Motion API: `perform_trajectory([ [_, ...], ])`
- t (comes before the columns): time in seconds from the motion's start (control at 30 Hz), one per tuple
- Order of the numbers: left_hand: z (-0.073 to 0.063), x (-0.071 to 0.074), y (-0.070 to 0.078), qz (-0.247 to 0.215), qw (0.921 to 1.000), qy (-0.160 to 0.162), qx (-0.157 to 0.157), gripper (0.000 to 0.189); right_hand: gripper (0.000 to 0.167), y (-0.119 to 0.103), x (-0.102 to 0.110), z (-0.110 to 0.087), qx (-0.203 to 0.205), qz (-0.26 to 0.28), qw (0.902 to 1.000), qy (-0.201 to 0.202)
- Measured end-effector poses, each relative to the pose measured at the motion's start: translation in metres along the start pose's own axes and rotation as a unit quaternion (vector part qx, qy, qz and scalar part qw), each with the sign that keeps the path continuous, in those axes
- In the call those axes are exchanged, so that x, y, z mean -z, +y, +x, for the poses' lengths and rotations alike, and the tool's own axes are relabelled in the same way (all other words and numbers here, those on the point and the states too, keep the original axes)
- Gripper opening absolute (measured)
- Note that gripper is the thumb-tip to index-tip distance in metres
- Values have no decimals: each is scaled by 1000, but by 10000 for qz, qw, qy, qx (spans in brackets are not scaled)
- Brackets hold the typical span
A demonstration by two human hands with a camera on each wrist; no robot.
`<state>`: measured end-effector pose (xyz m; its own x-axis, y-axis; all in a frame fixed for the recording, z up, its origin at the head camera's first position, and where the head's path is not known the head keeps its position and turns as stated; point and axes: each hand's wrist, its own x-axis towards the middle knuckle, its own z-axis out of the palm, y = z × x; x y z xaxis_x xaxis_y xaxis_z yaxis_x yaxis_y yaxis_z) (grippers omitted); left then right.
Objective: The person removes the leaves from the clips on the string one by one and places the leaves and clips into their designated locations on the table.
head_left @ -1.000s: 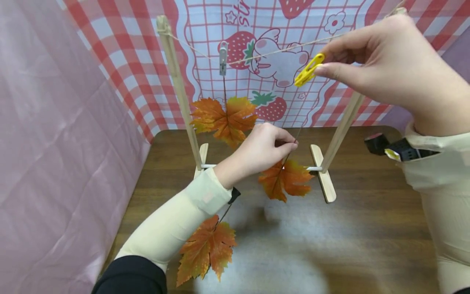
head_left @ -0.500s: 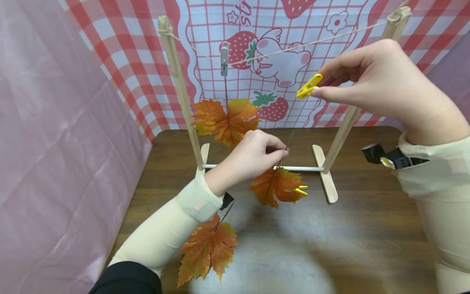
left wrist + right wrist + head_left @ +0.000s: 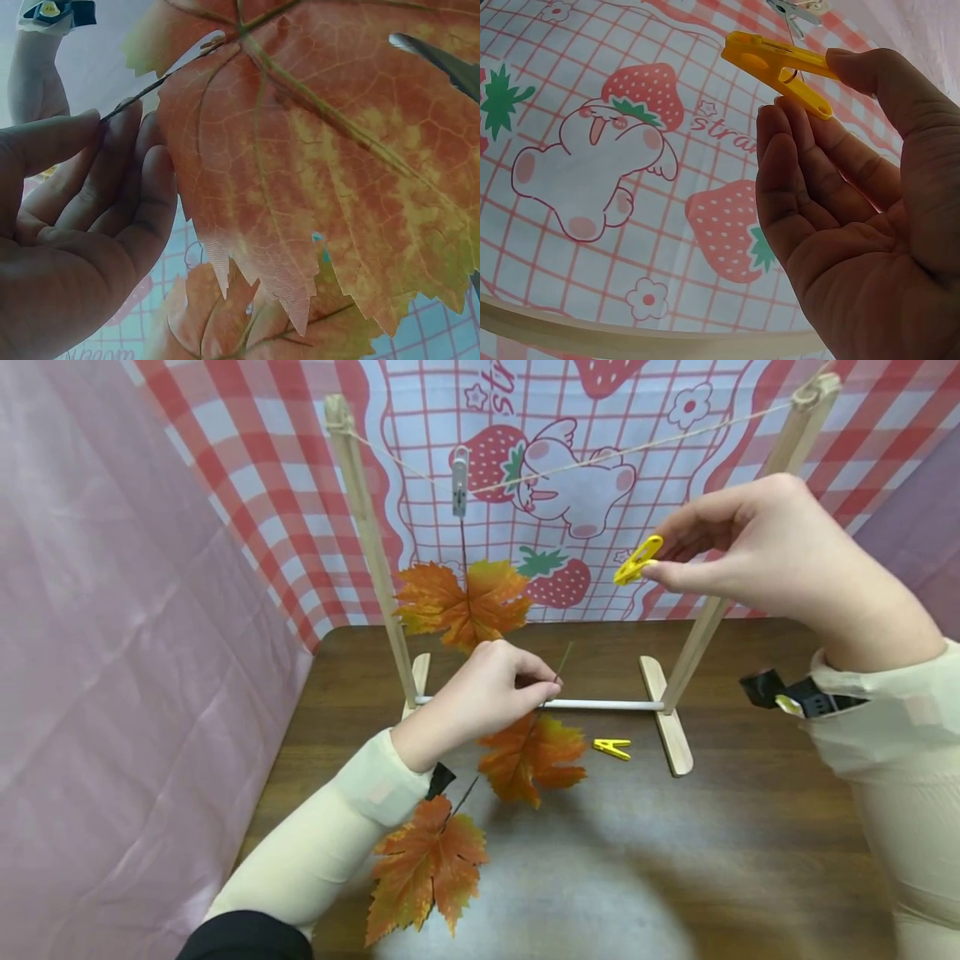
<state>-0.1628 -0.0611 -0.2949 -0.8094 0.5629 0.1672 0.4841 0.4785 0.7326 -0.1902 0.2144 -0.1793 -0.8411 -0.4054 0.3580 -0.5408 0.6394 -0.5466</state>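
My left hand (image 3: 491, 689) pinches the thin stem of an orange maple leaf (image 3: 534, 758) between thumb and fingers, low over the table. In the left wrist view that leaf (image 3: 300, 150) spreads out to the right of the fingertips. Higher up on the right, my right hand (image 3: 750, 547) pinches a yellow clothespin (image 3: 639, 560) by its handle ends. The right wrist view shows this yellow clothespin (image 3: 780, 71) between thumb and fingers, its tip pointing left. Another maple leaf (image 3: 465, 606) hangs by its stem from a grey clothespin (image 3: 460, 483) on the string (image 3: 600, 459).
The string runs between two wooden posts (image 3: 367, 535), joined below by a white rod (image 3: 603, 704). A second yellow clothespin (image 3: 612, 748) lies on the wooden table (image 3: 750, 843). A third maple leaf (image 3: 429, 868) lies at the front left. A strawberry-print cloth (image 3: 577, 502) hangs behind.
My left hand has moved left and down with the leaf, uncovering the yellow clothespin on the table. My right hand has come down from the string, still holding its clothespin.
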Motion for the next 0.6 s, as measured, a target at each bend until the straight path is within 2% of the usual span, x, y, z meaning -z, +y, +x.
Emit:
perform_trajectory([
  [0.1, -4, 2, -2, 43, 9999, -58, 83, 11, 16, 3, -3, -2, -27, -95, 10000, -10],
  [0.37, -16, 8, -13, 114, 9994, -143, 305, 13, 18, 15, -14, -6, 31, 164, 9998, -48],
  [0.6, -25, 14, -21, 244, 9989, -224, 330, 13, 20, 23, -25, -9, 72, 129, 9998, -114],
])
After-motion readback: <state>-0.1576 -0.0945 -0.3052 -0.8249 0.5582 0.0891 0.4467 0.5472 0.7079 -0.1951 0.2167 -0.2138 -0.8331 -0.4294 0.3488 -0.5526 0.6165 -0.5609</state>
